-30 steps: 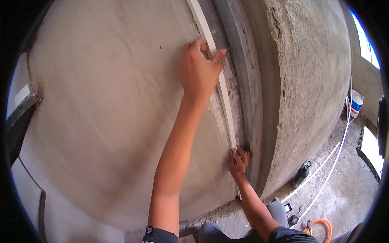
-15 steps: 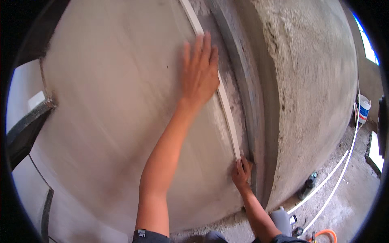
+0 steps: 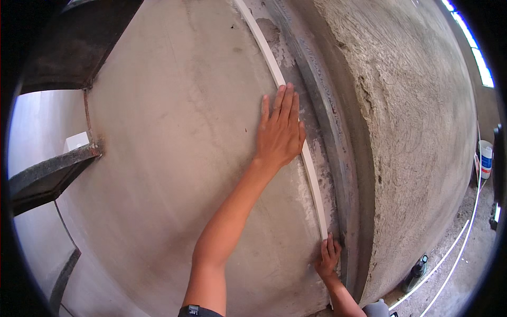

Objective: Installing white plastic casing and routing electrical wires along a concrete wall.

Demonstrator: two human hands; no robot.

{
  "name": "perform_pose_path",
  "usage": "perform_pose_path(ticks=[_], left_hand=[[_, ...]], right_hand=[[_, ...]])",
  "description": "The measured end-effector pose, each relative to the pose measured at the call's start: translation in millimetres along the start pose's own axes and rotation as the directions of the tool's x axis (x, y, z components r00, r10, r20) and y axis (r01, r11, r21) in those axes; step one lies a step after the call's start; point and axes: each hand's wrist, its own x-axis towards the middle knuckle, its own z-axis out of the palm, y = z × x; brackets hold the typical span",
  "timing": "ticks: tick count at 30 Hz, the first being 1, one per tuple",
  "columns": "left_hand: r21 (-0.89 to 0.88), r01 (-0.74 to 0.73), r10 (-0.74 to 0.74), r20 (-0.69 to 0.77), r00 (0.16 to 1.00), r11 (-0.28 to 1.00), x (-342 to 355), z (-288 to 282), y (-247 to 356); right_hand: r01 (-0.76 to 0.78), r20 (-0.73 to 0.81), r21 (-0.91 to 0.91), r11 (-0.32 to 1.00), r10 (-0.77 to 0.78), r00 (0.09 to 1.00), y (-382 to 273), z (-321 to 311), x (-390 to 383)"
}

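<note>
A long narrow white strip point(image 3: 314, 187) runs vertically along the smooth grey plastered wall point(image 3: 163, 211), just left of a recessed grey groove point(image 3: 338, 148). My left hand point(image 3: 277, 127) lies flat across the strip at mid-height, palm down, fingers stretched and slightly apart, hiding part of it. Lower down, my right hand point(image 3: 328, 256) has its fingers closed round the lower part of the strip, which is partly hidden there.
Rough render point(image 3: 417, 137) bulges at right. On the floor point(image 3: 454, 288) lie long white strips point(image 3: 451, 248), a dark bottle-like object point(image 3: 414, 274) and a white bucket point(image 3: 486, 158). Dark protruding slabs point(image 3: 53, 166) jut at left. A window point(image 3: 475, 47) shows top right.
My left hand has gone from curled fingers on the strip to flat across it. The view has shifted upward, so the wall and floor sit lower and further right in frame.
</note>
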Motion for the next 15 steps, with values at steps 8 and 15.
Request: perform_pose_path(ticks=[8, 15], left_hand=[[0.125, -0.003, 0.015, -0.093, 0.996, 0.992, 17.1, 20.9, -19.1], [0.123, -0.011, 0.029, -0.143, 0.989, 0.992, 12.3, 36.6, -12.4]], right_hand=[[0.071, 0.013, 0.018, 0.997, -0.072, 0.997, 3.8, 16.0, 35.9], [0.151, 0.010, 0.028, 0.988, -0.151, 0.988, 14.5, 12.2, 71.6]])
